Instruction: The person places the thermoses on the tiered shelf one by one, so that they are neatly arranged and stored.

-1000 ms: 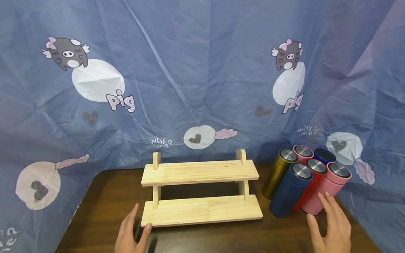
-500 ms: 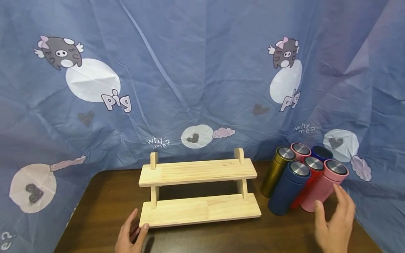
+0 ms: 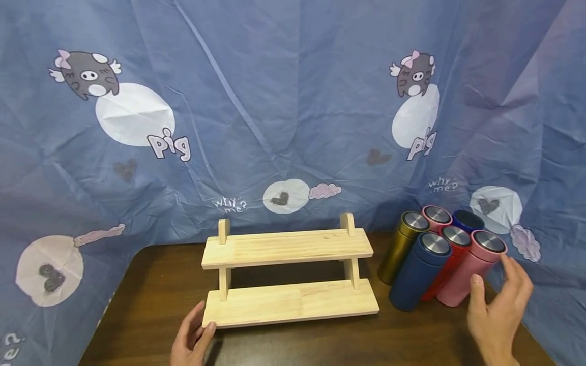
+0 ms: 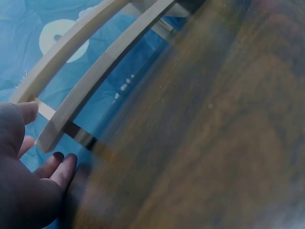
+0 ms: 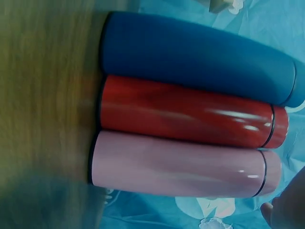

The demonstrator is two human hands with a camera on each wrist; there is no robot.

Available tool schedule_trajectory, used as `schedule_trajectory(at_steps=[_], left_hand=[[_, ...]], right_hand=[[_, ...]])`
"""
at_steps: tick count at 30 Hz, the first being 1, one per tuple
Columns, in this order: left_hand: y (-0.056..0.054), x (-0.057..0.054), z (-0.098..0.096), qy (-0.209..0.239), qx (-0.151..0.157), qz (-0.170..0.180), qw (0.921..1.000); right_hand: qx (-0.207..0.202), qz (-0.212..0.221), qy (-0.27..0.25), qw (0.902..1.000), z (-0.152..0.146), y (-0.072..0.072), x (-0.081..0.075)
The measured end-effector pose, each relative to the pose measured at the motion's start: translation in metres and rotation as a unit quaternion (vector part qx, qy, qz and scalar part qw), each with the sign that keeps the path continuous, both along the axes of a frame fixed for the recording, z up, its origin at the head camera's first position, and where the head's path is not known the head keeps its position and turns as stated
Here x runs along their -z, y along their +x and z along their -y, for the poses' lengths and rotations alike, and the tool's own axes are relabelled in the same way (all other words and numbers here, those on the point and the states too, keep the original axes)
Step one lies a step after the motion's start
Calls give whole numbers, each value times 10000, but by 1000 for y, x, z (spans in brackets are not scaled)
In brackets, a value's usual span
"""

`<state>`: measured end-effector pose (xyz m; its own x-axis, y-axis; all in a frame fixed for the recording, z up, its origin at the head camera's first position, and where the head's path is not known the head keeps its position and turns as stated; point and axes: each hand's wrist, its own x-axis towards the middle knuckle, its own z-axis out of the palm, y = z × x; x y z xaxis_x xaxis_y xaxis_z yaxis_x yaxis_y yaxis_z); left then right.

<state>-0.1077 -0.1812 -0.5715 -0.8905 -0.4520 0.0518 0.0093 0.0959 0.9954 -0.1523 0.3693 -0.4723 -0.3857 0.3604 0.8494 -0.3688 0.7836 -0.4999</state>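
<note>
Right of wooden rack (image 3: 288, 248), right hand (image 3: 501, 310) spread wide beside front pink bottle (image 3: 468, 272); sideways knock risked toppling red bottle (image 3: 454, 258). Left hand (image 3: 186, 344) parted at rack's corner.

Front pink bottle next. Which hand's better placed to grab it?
The right hand, most likely: it's beside the front pink bottle, close to its top. The left hand is at the left end of the wooden rack, which stands between it and that bottle.
</note>
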Motion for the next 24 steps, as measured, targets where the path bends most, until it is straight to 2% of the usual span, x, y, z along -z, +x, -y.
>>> schedule_trajectory(at_steps=[3,6,8,10,11,13,15,18,20,22,24], left_hand=[[-7,20,5,272,29,-507,9983],[-17,47,13,509,158,-934,9942],[-21,63,18,555,297,-1087,9921],[-23,71,20,573,400,-890,9936],[-23,72,21,603,444,-834,9937],[-18,54,16,572,490,-518,9958],[-17,49,15,679,541,-383,9955],[-15,46,13,704,522,-570,9945],[-19,58,15,793,515,-851,9919],[-16,48,11,734,438,-764,9934],[-13,32,6,661,365,-395,9964]], right_hand=[[17,-104,-85,9999,-2,-6,-7],[39,-204,-199,9996,-4,-11,-10],[31,-238,-294,9993,-6,-15,-8],[2,-180,-390,9991,-11,-19,-3],[-30,-129,-434,9990,-13,-20,0],[-128,-57,-499,9987,-18,-23,6],[-197,-9,-514,9985,-23,-26,11],[-261,9,-471,9985,-27,-30,14],[-255,-11,-437,9987,-30,-33,13],[-237,44,-441,9987,-33,-34,11],[-174,208,-456,9986,-35,-36,10]])
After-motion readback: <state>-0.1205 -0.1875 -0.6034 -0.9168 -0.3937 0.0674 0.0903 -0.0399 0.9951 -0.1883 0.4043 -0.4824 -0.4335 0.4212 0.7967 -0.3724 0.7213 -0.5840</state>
